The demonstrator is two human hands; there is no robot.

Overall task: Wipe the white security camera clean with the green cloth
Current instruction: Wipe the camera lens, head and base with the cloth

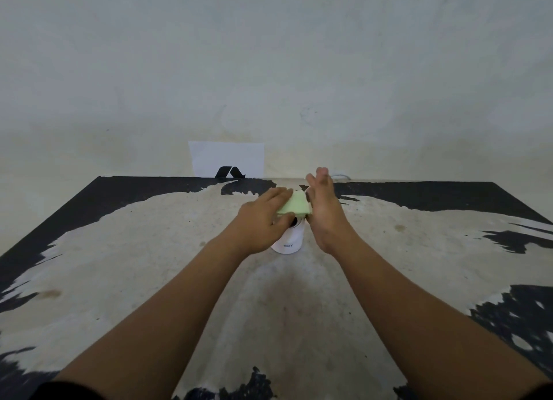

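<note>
At frame centre, a white security camera [288, 240] stands on a worn table [149, 250]. The left hand [263, 217] presses a folded green cloth [294, 207] onto its top, fingers apparently gripping. The right hand [324, 211] rests alongside, fingers extended.

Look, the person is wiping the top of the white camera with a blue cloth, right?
Not quite. The head view shows the cloth is green, not blue. The left hand presses it on top of the white camera, with the right hand beside it.
</note>
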